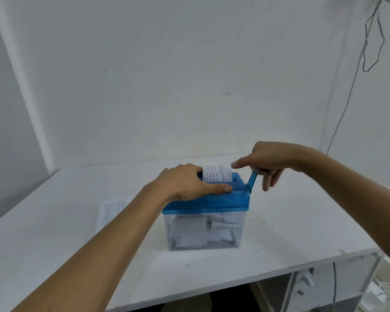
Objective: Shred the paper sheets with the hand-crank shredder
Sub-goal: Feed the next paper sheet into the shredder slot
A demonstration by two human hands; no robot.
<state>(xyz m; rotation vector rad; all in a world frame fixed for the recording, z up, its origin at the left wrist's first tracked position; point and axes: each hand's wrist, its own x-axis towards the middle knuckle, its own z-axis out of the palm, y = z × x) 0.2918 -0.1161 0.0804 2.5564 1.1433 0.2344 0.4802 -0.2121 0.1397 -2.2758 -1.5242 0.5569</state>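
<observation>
Shredder [212, 203] is standing near the middle of the white desk [290, 221], its blue lid sitting on a clear box [173, 230]. One printed paper sheet [216, 174] is sticking upright out of the slot in the lid, and white strips [221, 233] are lying inside the box. The left hand [185, 183] is lying flat on the left part of the lid and pressing on it; its thumb is stretching straight along the near side of the slot, while its fingertips are hiding behind the far edge, just beside the sheet. The right hand [270, 161] is gripping the top of the blue crank [251, 181], which is rising at the right end of the lid. Its index finger is pointing straight to the left, with the tip near the upper corner of the sheet, and the other fingers are curling downward. Another printed sheet [109, 212] is lying flat on the desk to the left of the shredder, partly behind the left forearm
</observation>
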